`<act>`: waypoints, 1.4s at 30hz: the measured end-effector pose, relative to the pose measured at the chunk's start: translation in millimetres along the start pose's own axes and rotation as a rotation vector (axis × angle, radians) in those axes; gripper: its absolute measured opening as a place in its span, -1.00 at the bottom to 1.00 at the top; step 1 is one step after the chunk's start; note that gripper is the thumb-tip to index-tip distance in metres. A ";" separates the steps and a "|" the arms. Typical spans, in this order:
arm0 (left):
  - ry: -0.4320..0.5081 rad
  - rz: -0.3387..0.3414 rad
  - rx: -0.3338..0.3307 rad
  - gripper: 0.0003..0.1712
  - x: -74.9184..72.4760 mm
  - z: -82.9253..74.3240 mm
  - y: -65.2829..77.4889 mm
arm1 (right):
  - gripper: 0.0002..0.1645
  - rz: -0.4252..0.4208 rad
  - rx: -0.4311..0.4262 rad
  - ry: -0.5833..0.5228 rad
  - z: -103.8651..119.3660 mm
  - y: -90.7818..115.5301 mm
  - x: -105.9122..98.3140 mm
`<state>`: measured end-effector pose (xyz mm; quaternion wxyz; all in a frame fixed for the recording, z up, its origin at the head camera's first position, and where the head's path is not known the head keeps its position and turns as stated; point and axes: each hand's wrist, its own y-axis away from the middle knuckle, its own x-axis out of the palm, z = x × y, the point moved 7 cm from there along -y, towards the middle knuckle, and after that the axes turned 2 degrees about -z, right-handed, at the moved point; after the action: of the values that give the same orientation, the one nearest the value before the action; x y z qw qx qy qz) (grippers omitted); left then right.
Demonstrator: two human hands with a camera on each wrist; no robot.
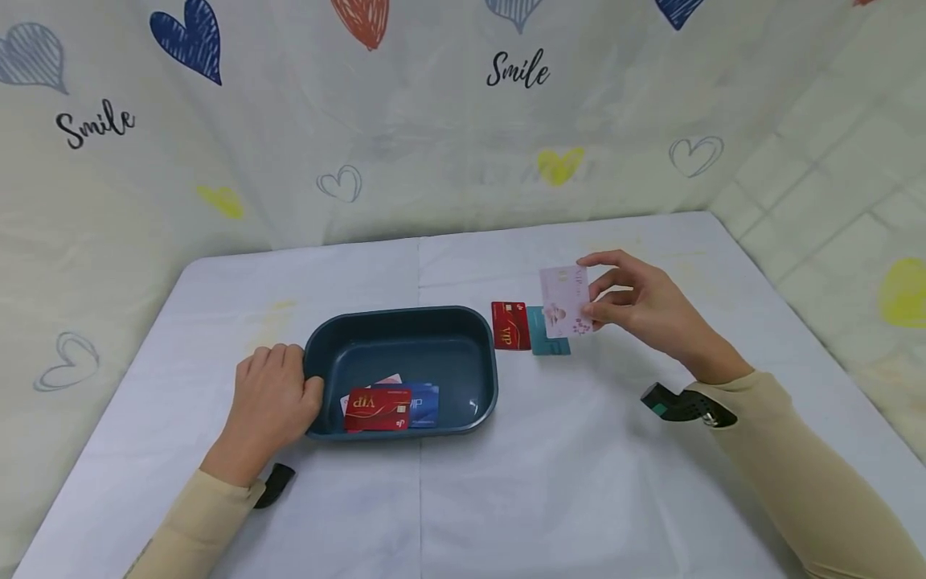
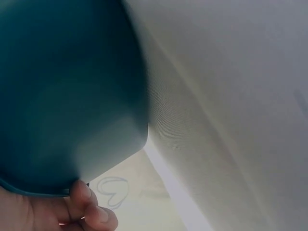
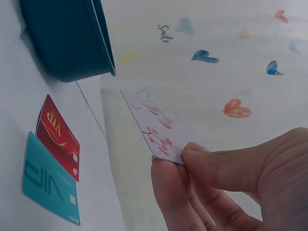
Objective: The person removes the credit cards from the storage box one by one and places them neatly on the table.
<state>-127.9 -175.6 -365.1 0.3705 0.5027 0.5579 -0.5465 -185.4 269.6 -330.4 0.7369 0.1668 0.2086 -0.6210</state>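
My left hand point(image 1: 273, 394) grips the left rim of a dark teal plastic basin point(image 1: 463, 434); in the left wrist view its fingers point(image 2: 96, 214) curl at the basin's edge. Inside the basin lie a red VIP card point(image 1: 376, 410), a blue card point(image 1: 425, 404) and a pale card point(image 1: 391, 379) mostly hidden under them. My right hand point(image 1: 637, 301) pinches a pale pink flowered card point(image 1: 564, 301) between thumb and fingers, above the table. Below it, partly overlapped in the head view, rests a teal VIP card point(image 1: 551, 346) beside another red VIP card point(image 1: 510, 326).
A white cloth point(image 1: 506, 498) covers the table, with a crease down its middle. Behind the table hangs a pale backdrop point(image 1: 434, 121) printed with hearts and the word Smile. A dark wrist device point(image 1: 687, 404) sits at the right sleeve.
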 end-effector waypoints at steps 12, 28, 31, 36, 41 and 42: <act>0.009 -0.004 -0.004 -0.75 1.3 1.3 0.2 | -0.33 -0.015 0.065 0.013 -25.2 -2.9 -7.0; 0.040 -0.021 0.003 -0.78 1.3 0.8 -0.5 | -0.31 0.064 0.165 0.046 -63.8 -11.0 -9.0; 0.047 -0.028 0.009 -0.79 1.2 -0.2 -0.3 | -0.32 0.080 0.179 0.055 -69.7 -11.7 -8.2; 0.057 -0.026 0.010 -0.80 2.3 -0.7 -0.2 | -0.32 0.112 0.197 0.089 -78.2 -12.6 -6.7; 0.055 -0.010 0.003 -0.80 2.5 0.2 0.4 | -0.30 0.124 0.204 0.126 -82.9 -13.7 -6.1; 0.054 -0.011 0.005 -0.80 2.5 0.2 0.8 | -0.30 0.125 0.206 0.130 -83.8 -14.0 -6.0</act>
<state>-127.7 -175.5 -367.7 0.3511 0.5152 0.5692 -0.5360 -208.4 314.5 -399.0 0.7380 0.2941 0.1803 -0.5800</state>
